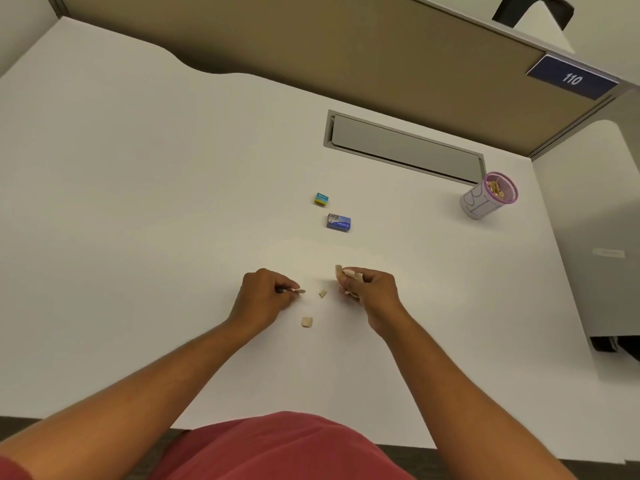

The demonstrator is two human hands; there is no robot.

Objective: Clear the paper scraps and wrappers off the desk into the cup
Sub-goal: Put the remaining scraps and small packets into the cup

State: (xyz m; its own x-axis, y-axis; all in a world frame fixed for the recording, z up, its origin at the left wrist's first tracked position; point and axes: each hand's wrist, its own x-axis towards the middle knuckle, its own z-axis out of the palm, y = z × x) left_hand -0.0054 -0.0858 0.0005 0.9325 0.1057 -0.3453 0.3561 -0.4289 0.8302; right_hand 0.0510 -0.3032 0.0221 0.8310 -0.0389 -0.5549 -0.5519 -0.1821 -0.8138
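Observation:
My left hand [265, 292] rests on the white desk [138, 220] with its fingertips pinched on a small tan paper scrap [298, 291]. My right hand [370, 289] is closed around a bunch of tan scraps [348, 273] that stick out above the fingers. Two loose scraps lie between and below the hands: a small one [322, 293] and a larger one [307, 322]. The cup [485, 199], a pink mesh holder wrapped in white paper, stands at the far right with tan scraps inside.
A small teal and yellow box [321, 198] and a blue box [338, 222] lie in the desk's middle, beyond my hands. A grey cable hatch [405, 147] is set into the desk near the tan partition. The desk's right edge runs just past the cup.

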